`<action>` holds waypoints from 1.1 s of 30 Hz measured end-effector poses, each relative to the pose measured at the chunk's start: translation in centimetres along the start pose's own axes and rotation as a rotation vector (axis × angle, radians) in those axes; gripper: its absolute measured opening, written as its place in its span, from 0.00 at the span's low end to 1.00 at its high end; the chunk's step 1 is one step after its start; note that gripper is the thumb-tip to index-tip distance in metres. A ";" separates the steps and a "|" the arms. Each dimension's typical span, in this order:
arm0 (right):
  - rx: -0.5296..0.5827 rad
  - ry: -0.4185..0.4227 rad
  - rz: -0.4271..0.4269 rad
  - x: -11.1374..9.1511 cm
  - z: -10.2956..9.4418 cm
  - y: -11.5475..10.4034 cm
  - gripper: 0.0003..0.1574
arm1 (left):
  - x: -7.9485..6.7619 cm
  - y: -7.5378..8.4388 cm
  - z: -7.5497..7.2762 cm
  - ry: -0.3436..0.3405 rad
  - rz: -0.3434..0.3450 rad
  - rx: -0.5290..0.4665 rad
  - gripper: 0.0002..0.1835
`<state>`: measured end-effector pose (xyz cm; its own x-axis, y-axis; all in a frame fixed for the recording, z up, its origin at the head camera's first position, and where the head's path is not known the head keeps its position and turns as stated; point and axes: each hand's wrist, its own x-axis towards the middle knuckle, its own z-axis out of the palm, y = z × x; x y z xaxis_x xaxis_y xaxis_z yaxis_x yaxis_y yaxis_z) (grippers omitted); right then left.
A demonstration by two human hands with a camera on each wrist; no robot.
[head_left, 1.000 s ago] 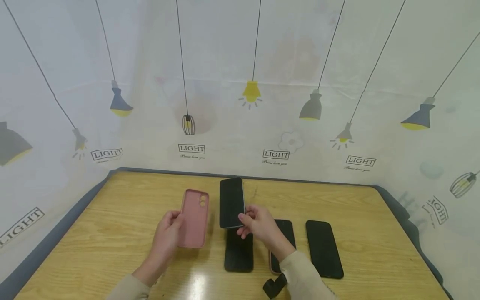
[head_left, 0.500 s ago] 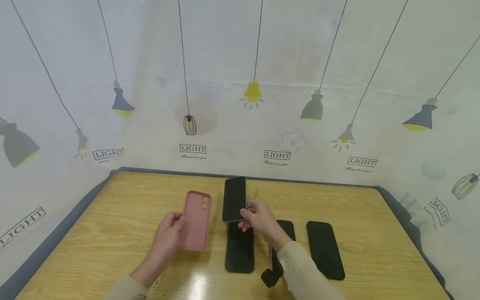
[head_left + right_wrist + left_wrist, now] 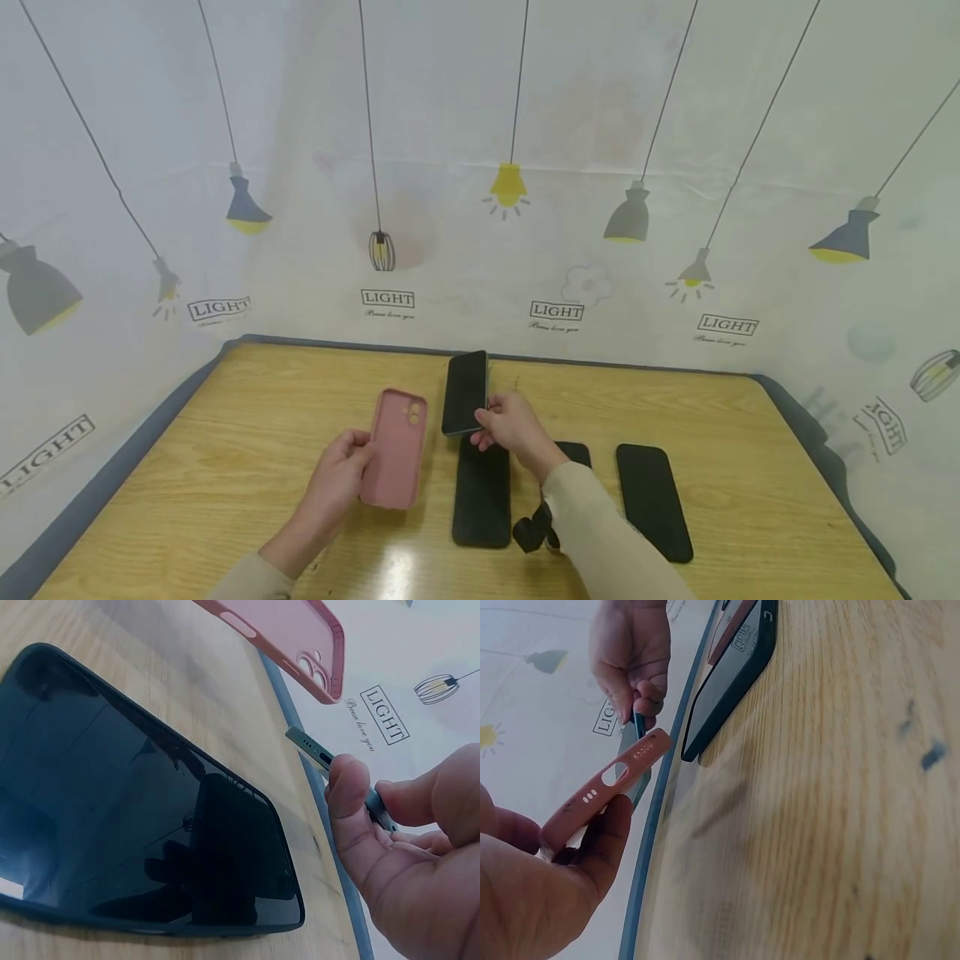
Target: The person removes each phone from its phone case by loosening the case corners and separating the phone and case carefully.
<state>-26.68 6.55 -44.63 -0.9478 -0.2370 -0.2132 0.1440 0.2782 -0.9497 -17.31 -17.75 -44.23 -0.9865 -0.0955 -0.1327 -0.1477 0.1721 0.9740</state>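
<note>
the phone case [image 3: 393, 454] is pink, its hollow side towards me, round camera holes at its one o'clock corner. the smartphone [image 3: 466, 392] has a dark screen and a pale greenish rim with a slot and tiny holes. the case lies at two o'clock from my left hand [image 3: 332, 479], thumb and fingers pinching its edge. the smartphone is raised at ten o'clock from my right hand [image 3: 517, 429], which pinches its four o'clock corner, well clear of the case.
</note>
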 end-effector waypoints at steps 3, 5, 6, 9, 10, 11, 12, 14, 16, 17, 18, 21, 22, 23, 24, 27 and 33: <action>-0.011 -0.002 0.003 0.4 0.2 0.0 0.09 | -0.1 0.0 -0.1 -0.008 -0.005 0.008 0.16; -0.029 -0.001 0.006 0.6 0.4 0.0 0.11 | -0.2 -0.1 -0.2 -0.016 -0.011 0.009 0.17; -0.039 0.001 0.007 0.8 0.4 0.0 0.12 | -0.2 -0.1 -0.2 -0.019 -0.014 0.011 0.17; -0.065 0.012 0.013 1.1 0.7 0.1 0.13 | -0.2 -0.2 -0.3 -0.027 -0.027 0.024 0.17; -0.072 0.015 0.013 1.2 0.8 0.1 0.12 | -0.2 -0.2 -0.4 -0.028 -0.029 0.032 0.17; -0.074 0.018 0.012 1.3 0.9 0.1 0.12 | -0.2 -0.3 -0.4 -0.031 -0.032 0.037 0.17; -0.075 0.020 0.012 1.4 1.0 0.1 0.11 | -0.2 -0.3 -0.4 -0.031 -0.037 0.042 0.17; -0.074 0.024 0.016 1.6 1.2 0.1 0.11 | -0.2 -0.3 -0.4 -0.033 -0.040 0.046 0.17; -0.073 0.028 0.019 1.9 1.3 0.2 0.12 | -0.2 -0.4 -0.4 -0.036 -0.045 0.041 0.17; -0.075 0.030 0.020 2.0 1.4 0.3 0.12 | -0.2 -0.4 -0.4 -0.040 -0.048 0.036 0.17; -0.081 0.032 0.022 2.1 1.5 0.3 0.13 | -0.2 -0.4 -0.4 -0.041 -0.049 0.036 0.17; -0.105 0.038 0.024 2.4 1.7 0.4 0.18 | -0.2 -0.5 -0.5 -0.050 -0.051 0.027 0.17; -0.110 0.039 0.025 2.5 1.8 0.5 0.20 | -0.2 -0.6 -0.5 -0.053 -0.051 0.027 0.17; -0.113 0.040 0.025 2.6 1.9 0.5 0.22 | -0.2 -0.6 -0.5 -0.054 -0.051 0.028 0.17; -0.117 0.042 0.027 2.7 1.9 0.5 0.24 | -0.2 -0.6 -0.5 -0.054 -0.050 0.029 0.17; -0.123 0.050 0.035 3.0 2.2 0.5 0.26 | -0.1 -0.6 -0.5 -0.053 -0.050 0.032 0.17; -0.182 0.072 0.054 3.7 2.5 0.4 0.23 | 0.0 -0.8 -0.5 -0.042 -0.054 0.056 0.16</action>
<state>-29.42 3.42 -46.40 -0.9590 -0.1520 -0.2391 0.1472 0.4537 -0.8789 -17.15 -18.38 -44.86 -0.9790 -0.0646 -0.1932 -0.2029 0.2226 0.9536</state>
